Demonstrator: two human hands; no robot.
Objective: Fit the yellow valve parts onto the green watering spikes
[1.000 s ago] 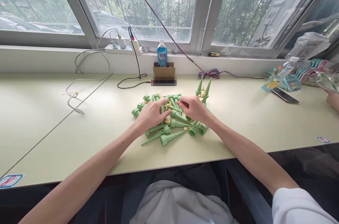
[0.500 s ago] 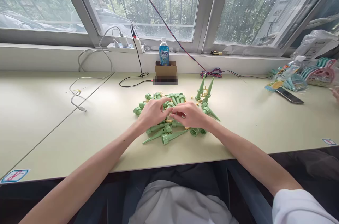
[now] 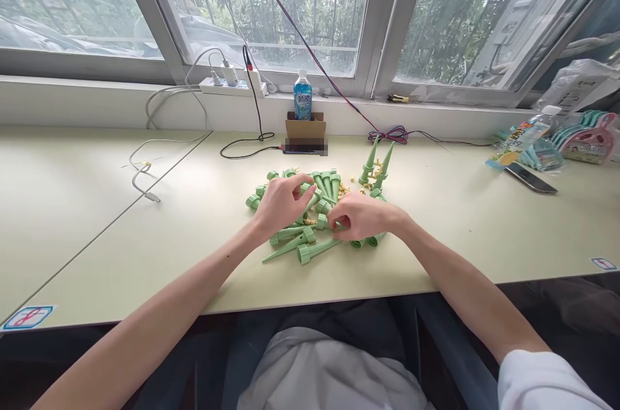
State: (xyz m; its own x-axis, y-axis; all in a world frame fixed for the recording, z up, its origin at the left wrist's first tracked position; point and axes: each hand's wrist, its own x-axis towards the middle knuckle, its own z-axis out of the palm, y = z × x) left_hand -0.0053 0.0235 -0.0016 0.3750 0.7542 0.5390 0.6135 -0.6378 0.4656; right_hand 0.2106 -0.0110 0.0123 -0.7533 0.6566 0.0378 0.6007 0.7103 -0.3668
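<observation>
Green plant watering spikes (image 3: 317, 252) lie in a loose pile on the table, with small yellow valve pieces (image 3: 343, 190) among them. Over the left part of the pile, my left hand (image 3: 283, 201) is closed, thumb and index curled toward each other beside green parts; what they hold, if anything, I cannot make out. My right hand (image 3: 361, 215) sits low over the pile's right side, fingers bent down among the spikes, and its fingertips are partly hidden. Two spikes with yellow valves (image 3: 375, 164) stand upright behind it.
A blue bottle (image 3: 303, 97) stands in a small cardboard box (image 3: 305, 128) at the back, behind a partly blurred dark device. Cables and a power strip (image 3: 232, 88) run along the sill. At right lie a phone (image 3: 530, 178), a drink bottle (image 3: 526, 135) and pink-and-teal plastic items (image 3: 591, 137).
My right hand has parted from my left, moving right and slightly down onto the pile. My left hand has stayed nearly in place. The view has shifted a little.
</observation>
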